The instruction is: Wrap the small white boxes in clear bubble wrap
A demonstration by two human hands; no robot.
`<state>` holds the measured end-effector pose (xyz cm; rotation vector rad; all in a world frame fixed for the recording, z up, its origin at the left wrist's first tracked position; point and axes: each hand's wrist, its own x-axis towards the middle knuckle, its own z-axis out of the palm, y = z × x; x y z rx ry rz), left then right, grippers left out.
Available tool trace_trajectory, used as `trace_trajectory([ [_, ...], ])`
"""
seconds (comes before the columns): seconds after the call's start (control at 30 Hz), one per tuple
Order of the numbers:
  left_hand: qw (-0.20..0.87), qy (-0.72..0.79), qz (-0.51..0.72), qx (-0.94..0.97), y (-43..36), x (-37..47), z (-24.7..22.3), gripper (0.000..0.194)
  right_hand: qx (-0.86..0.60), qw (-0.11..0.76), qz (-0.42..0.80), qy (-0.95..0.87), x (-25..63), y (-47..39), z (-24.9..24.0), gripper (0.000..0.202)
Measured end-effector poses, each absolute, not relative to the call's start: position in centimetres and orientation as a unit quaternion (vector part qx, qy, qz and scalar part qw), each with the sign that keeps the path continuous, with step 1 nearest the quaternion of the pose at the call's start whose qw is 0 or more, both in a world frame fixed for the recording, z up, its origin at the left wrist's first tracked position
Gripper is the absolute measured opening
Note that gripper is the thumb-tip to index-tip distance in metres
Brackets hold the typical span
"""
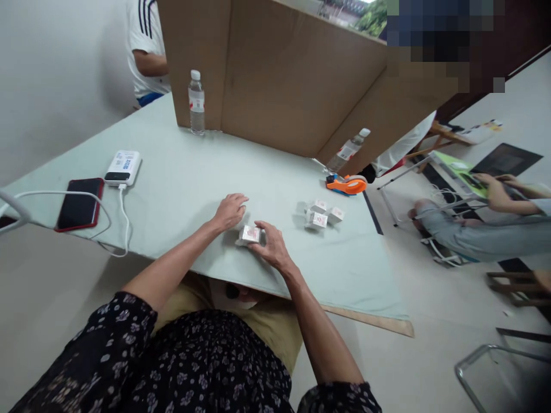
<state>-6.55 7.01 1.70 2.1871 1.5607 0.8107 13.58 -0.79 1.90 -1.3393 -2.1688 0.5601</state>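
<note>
In front of me on the table, a small white box [249, 234] with red print and what looks like clear wrapping stands near the front edge. My right hand [272, 245] has its thumb and fingers around the box's right side. Just beyond the box, to the upper left, is my left hand [230, 211], its fingers stretched forward and holding nothing. A cluster of similar small white boxes [319, 219] sits to the right of my right hand. Past them lies an orange tape dispenser [348, 184].
A tall cardboard partition [275, 74] stands behind the table [241, 160], with water bottles [197, 109] before it. At left are a phone [80, 204] and a power bank [123, 168] with a white cable. Other people sit beyond the partition and at right.
</note>
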Motion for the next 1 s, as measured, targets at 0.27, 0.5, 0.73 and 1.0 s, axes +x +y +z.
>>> trace_trajectory([
  [0.27, 0.107, 0.493, 0.136, 0.853, 8.6, -2.0, 0.6, 0.046, -0.549, 0.342, 0.182, -0.74, 17.8, -2.9, 2.3, 0.056],
  [0.5, 0.14, 0.355, 0.152, 0.912, -1.9, -2.0, -0.3, 0.065, -0.572, 0.399, 0.17, -0.696, 19.5, -0.8, 2.6, 0.058],
  [0.73, 0.189, 0.284, 0.121, 0.932, -9.5, -4.3, 1.1, 0.071, -0.565, 0.382, 0.225, -0.696, 16.9, 0.2, 0.2, 0.066],
  [1.0, 0.417, 0.362, 0.277, 0.787, -7.2, -8.5, 4.5, 0.029, -0.584, 0.439, 0.232, -0.642, 19.2, -2.8, -1.8, 0.085],
])
